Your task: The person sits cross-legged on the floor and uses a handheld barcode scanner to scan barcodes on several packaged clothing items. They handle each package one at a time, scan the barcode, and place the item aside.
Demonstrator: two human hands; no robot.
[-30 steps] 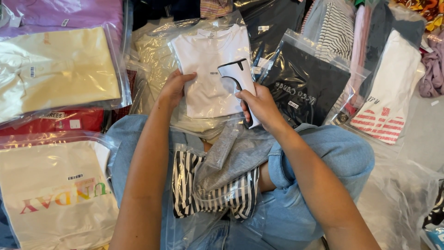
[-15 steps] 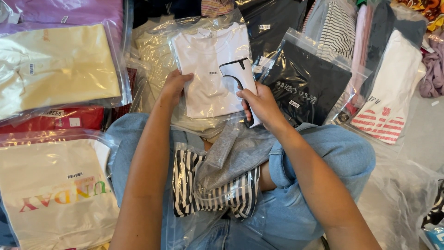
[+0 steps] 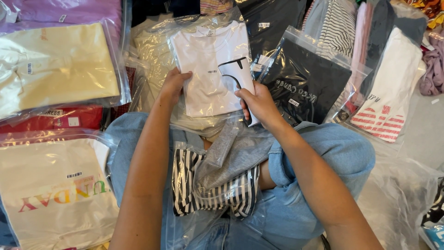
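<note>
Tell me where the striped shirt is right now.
In the head view, the black-and-white striped shirt lies bagged on the person's lap, low in the middle, between the forearms, under a grey garment and below the white shirt in both hands.

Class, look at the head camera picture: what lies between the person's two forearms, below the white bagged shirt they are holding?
In the head view, a black-and-white striped garment in a clear bag lies on the lap between the forearms, with a folded grey garment on top of it.
</note>
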